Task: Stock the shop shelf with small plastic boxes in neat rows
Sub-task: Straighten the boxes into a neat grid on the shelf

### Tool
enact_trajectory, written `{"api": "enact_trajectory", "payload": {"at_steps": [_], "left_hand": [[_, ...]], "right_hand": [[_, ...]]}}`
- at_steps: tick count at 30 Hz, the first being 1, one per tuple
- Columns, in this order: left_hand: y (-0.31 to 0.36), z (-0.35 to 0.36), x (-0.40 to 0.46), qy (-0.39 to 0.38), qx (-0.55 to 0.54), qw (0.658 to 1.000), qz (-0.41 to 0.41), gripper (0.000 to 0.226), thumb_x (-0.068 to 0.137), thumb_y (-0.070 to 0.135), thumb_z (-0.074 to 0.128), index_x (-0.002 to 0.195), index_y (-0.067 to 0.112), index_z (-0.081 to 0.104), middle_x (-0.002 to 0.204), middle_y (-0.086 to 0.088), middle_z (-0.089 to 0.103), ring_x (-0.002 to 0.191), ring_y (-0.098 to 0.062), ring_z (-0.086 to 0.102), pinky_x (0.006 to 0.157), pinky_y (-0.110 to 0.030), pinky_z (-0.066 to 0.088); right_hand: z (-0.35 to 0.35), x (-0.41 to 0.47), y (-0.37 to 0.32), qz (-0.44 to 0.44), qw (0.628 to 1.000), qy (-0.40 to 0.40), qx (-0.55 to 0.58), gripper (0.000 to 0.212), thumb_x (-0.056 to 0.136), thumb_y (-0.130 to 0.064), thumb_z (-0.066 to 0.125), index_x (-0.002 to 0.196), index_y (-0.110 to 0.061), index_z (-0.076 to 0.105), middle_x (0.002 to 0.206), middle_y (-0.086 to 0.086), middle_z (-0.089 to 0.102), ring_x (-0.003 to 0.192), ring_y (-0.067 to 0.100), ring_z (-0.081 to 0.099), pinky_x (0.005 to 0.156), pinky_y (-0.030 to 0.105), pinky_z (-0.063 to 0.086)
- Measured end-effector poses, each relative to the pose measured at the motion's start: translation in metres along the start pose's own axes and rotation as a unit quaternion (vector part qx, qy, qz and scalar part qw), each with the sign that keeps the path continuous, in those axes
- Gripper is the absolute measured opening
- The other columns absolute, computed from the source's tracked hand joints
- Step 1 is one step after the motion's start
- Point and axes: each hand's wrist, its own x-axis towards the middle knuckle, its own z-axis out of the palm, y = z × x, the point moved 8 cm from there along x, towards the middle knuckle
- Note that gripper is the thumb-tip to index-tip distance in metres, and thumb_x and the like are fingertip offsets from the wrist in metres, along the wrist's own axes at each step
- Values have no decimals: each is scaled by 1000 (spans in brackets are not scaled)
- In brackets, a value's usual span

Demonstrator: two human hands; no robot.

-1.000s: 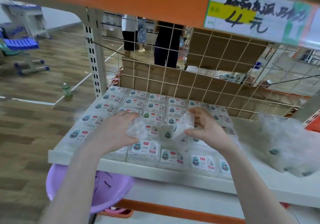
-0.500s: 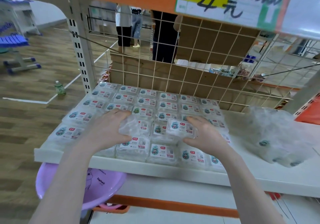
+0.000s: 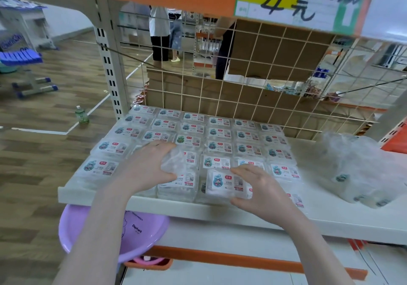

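1. Already the white shelf (image 3: 330, 225) carries small plastic boxes (image 3: 220, 134) in label-up rows — easy to read.
2. Left hand (image 3: 145, 168) curls round crumpled clear wrap (image 3: 174, 159), seemingly emptied packaging.
3. Right hand (image 3: 262, 188), thumb and fingers pinching, seats one box (image 3: 224, 182) in the front row.

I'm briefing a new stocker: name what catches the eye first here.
The rows of small plastic boxes filling the left of the white shelf, with the left hand and right hand each gripping one at the front. Overhead hangs a handwritten price sign.
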Motion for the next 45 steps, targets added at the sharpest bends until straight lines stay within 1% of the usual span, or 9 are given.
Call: {"api": "enact_trajectory", "payload": {"at_steps": [4,9,13,26,28,30,32,36,45], "left_hand": [[2,3,0,-7,-7,1000,8,74,75,35,71,141,26,38,142,6,39,128,-14,38,101,-27,32],[2,6,-1,-15,-5,1000,19,76,77,35,71,143,25,34,144,5,37,131,-14,35,103,-26,30],[3,7,-3,-18,-4,1000,23,77,77,36,70,144,25,33,144,6,36,130,-14,35,100,-25,31],[2,7,-4,-14,-11,999,26,75,77,34,70,142,26,35,142,7,37,129,-13,35,99,-24,31],[2,7,-4,-9,-10,999,29,76,77,33,71,143,25,35,143,6,38,130,-13,34,98,-22,29],[2,6,-5,-8,-6,999,30,76,77,33,71,143,25,34,144,6,37,131,-13,33,98,-21,29],[2,7,-5,-12,4,999,32,76,77,34,70,143,25,33,143,6,37,131,-13,34,99,-23,29],[5,10,-1,-26,28,999,34,76,77,37,68,143,26,32,145,6,36,132,-14,34,103,-26,31],[48,16,26,-42,85,992,88,63,75,38,67,133,29,44,125,3,50,117,-18,48,90,-29,40]], "right_hand": [[8,-6,-4,-3,1000,10,-21,63,79,-32,69,137,-19,47,136,-7,48,126,10,40,95,-3,8],[11,-8,-13,-31,995,38,-84,57,67,-22,82,119,-6,63,118,8,64,110,26,59,99,30,37],[13,-12,-18,-33,993,58,-101,55,66,-20,84,116,-6,65,116,9,65,107,26,61,95,39,47],[16,-10,-32,-54,982,54,-170,63,57,-31,89,111,-7,68,112,7,68,102,23,66,87,39,49],[21,-9,-29,-56,984,36,-167,63,64,-33,84,119,-8,63,121,7,63,111,23,61,98,35,39],[23,-9,-23,-54,989,21,-133,63,81,-41,68,134,-14,49,139,3,48,130,18,44,110,23,16],[21,-8,-17,-43,994,24,-98,59,89,-44,57,140,-18,42,145,-2,41,135,14,35,109,15,8],[2,-5,3,6,995,66,-78,43,90,-30,60,129,-12,55,132,2,55,122,22,49,101,16,24],[-17,9,63,90,989,53,-103,41,97,-33,44,133,-14,51,138,-1,49,126,20,42,101,28,31]]}}
